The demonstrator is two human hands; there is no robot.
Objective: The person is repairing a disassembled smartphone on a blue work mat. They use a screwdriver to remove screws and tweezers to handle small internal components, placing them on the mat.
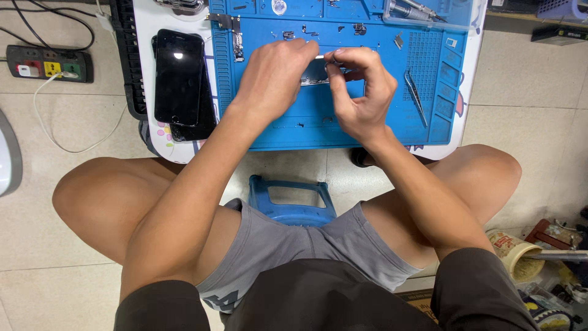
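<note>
Both hands pinch 1 small part over the middle of the blue mat (294, 132): left hand (275, 76) and right hand (361, 92) hold a thin silvery-dark phone component (315, 75). Looks light, flimsy, likely fragile; grip by its edges. Tweezers (415, 97) near the mat's right edge, 2 dark phones (179, 76) off its left edge.

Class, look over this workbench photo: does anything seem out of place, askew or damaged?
Small screws and metal bits lie scattered loose across the blue mat, and two dark phones are stacked askew at the table's left edge. No damage is visible.
</note>
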